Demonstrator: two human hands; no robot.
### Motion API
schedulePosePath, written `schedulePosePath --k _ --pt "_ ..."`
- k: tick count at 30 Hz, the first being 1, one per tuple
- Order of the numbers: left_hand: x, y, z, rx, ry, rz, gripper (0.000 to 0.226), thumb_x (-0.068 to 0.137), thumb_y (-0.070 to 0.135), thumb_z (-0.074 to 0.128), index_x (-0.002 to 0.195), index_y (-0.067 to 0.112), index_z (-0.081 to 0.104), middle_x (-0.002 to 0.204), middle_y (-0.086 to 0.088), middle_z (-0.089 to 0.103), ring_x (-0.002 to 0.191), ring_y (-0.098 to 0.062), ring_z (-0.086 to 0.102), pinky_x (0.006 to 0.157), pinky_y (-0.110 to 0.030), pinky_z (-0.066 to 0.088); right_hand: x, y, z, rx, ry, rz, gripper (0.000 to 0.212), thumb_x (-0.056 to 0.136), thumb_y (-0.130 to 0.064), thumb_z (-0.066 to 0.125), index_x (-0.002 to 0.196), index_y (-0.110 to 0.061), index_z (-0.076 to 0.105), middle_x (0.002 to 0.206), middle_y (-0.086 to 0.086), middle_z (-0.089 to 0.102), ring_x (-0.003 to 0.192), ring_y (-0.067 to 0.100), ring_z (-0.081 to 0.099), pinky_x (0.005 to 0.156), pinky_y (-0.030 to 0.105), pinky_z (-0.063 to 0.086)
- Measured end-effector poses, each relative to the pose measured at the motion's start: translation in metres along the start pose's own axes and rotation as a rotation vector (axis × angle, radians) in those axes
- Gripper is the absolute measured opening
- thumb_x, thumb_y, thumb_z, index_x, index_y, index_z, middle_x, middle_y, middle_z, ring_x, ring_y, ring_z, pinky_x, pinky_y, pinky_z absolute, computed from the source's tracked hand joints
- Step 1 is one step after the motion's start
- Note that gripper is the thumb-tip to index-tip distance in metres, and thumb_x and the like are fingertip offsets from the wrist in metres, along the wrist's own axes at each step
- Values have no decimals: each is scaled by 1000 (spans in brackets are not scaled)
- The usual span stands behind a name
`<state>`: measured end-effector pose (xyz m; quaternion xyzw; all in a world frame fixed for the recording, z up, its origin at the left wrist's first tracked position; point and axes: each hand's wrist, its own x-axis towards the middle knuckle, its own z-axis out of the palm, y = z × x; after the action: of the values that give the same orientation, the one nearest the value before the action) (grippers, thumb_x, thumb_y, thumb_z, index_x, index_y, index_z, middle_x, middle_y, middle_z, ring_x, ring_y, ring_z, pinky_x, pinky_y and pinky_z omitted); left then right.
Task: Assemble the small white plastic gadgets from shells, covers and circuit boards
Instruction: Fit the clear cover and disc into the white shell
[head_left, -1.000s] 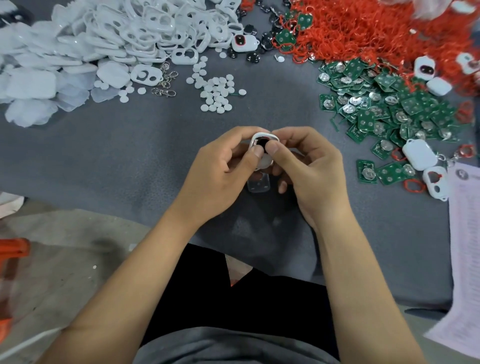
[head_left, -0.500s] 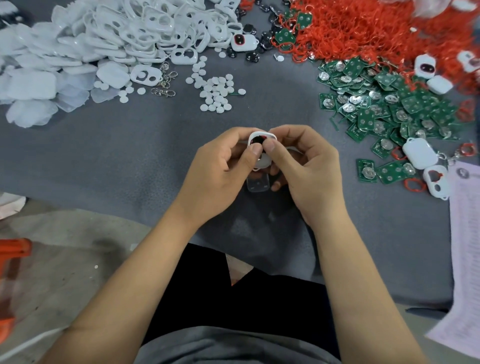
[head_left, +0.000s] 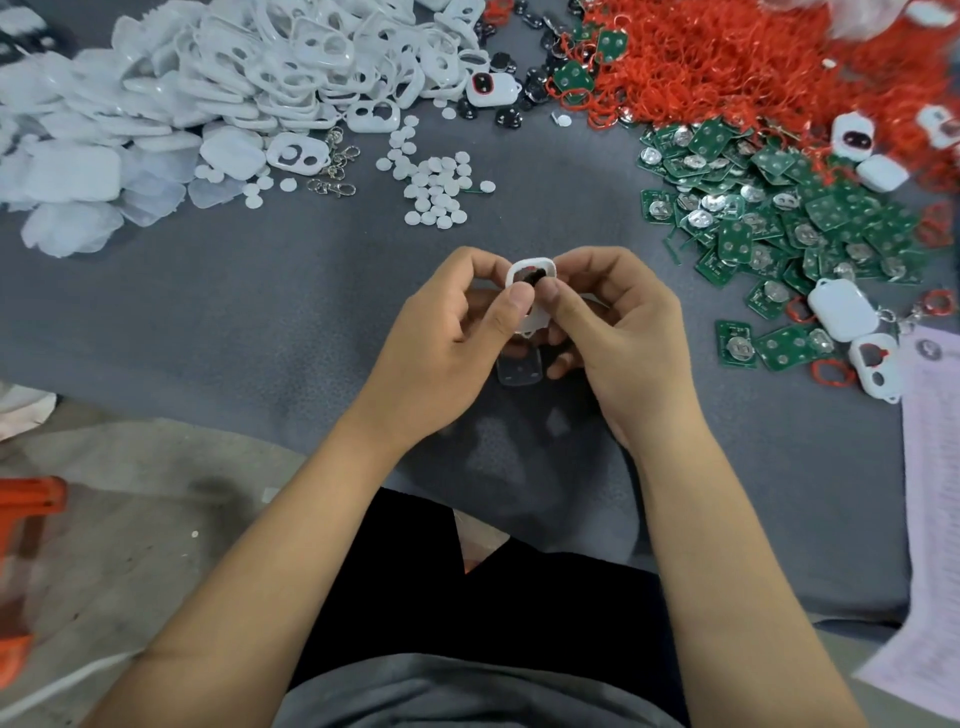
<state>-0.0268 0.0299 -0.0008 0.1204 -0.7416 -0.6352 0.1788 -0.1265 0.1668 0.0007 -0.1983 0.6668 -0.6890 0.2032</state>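
Small white shell (head_left: 531, 270), dark insert, upright between thumbs

A single wide-angle camera sits on the person's head and looks forward and steeply down. It is close: the forearms enter from the bottom edge and the left hand (head_left: 441, 332) and right hand (head_left: 623, 332) meet at mid-frame. The grey cloth-covered tabletop (head_left: 208, 322) fills the upper two thirds, its far side running out past the top edge; its near edge crosses the lower frame, with floor at lower left. Straight lines bow toward the corners.
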Motion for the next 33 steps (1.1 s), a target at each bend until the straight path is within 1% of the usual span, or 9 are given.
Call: schedulePosePath --k 6,12,16,20,25,27,29,31,33 --pt "2 -2 -1 44 -5 10 16 108 19 56 117 6 60 100 -1 77 94 -15 76 77 -31 63 -4 1 4 -47 10 -62 6 96 -19 73 101 -22 73 86 0 73 68 9 67 49 27 55" --pt "2 -1 0 90 29 16 11 107 21 58 114 13 62 96 5 78 91 -11 77 76 -29 63 -2 -1 6 -49 15 -41 7 96 -17 73 100 -19 77 84 7 75 69 13 67 48 24 53" --pt "0 -2 0 172 45 38 11 107 23 57 113 14 61 89 -2 77 82 -23 76 74 -49 62 -1 -5 5 -19 -21 17 4 96 -16 74 99 -16 76 89 11 74 74 14 67 50 24 52" --pt "0 0 -4 131 68 8 13 106 24 58 110 13 63 86 -7 77 79 -37 74 72 -57 60 4 -13 8 -38 -72 127 4 93 -15 74 90 -17 74 74 -2 70 62 6 59 51 25 50" --pt "4 -1 -7 130 91 7 16 107 26 58 108 12 64 84 -5 76 79 -28 76 68 -53 63 8 -17 15 -37 -38 138 9 94 -14 74 86 -17 71 68 -5 67 55 3 56 50 27 49" --pt "4 -2 -6 136 106 30 11 107 22 57 105 13 63 81 1 76 77 -17 76 64 -38 64 3 -13 21 -105 20 67 7 94 -17 74 88 -16 72 70 -5 69 55 2 59 47 26 50" --pt "4 -3 -4 150 128 57 10 108 18 56 104 12 62 80 6 75 72 -9 74 60 -21 58 -1 -6 26 -197 84 4 7 96 -21 72 90 -17 71 74 -5 71 56 6 62 48 32 54" --pt "4 -4 -2 176 150 72 12 108 18 55 105 9 62 83 7 74 72 -7 74 59 -20 55 -2 -2 28 -272 111 -37 8 96 -25 71 92 -19 72 76 -4 72 59 13 65 51 38 58" --pt "5 -5 -1 209 191 79 16 109 19 53 108 7 64 88 8 73 77 -6 73 64 -24 57 -1 -2 28 -255 129 -74 10 96 -30 72 93 -20 73 76 -2 73 59 14 65 51 35 56"
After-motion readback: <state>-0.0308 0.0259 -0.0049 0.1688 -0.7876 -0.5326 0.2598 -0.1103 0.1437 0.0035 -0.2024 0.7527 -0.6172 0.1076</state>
